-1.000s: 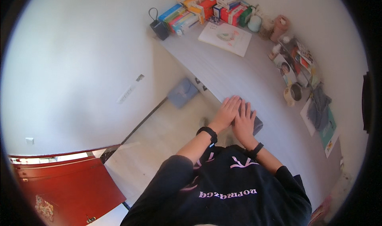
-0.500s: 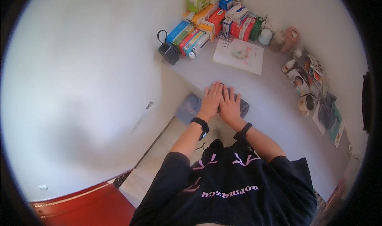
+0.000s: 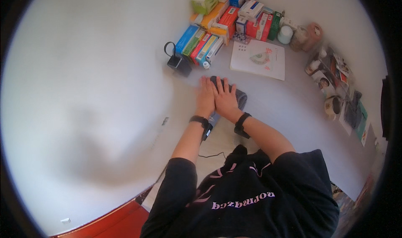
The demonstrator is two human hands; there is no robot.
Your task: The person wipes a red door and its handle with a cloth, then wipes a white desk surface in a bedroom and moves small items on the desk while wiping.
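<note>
My left hand (image 3: 205, 97) lies flat near the left edge of the pale grey table (image 3: 276, 108), its fingers stretched forward. Beside it, overlapping its inner edge, my right hand (image 3: 226, 97) rests flat with fingers spread. Under my right hand is a folded dark grey cloth (image 3: 241, 97), showing past the fingertips and along the right side. How much of the cloth lies beneath my left hand is hidden. Neither hand has its fingers wrapped round anything. Both wrists carry dark bands.
Several medicine boxes (image 3: 201, 45) stand at the back, with a black box-shaped object with a loop (image 3: 179, 65) at their left. A printed white sheet (image 3: 251, 64) lies before them. At the right are a cup (image 3: 333, 106) and a grey cloth (image 3: 354, 112). A wall (image 3: 104, 70) borders the left.
Both hands and the dark cloth have shifted left and forward across the table, toward its left edge. The head view has also turned slightly.
</note>
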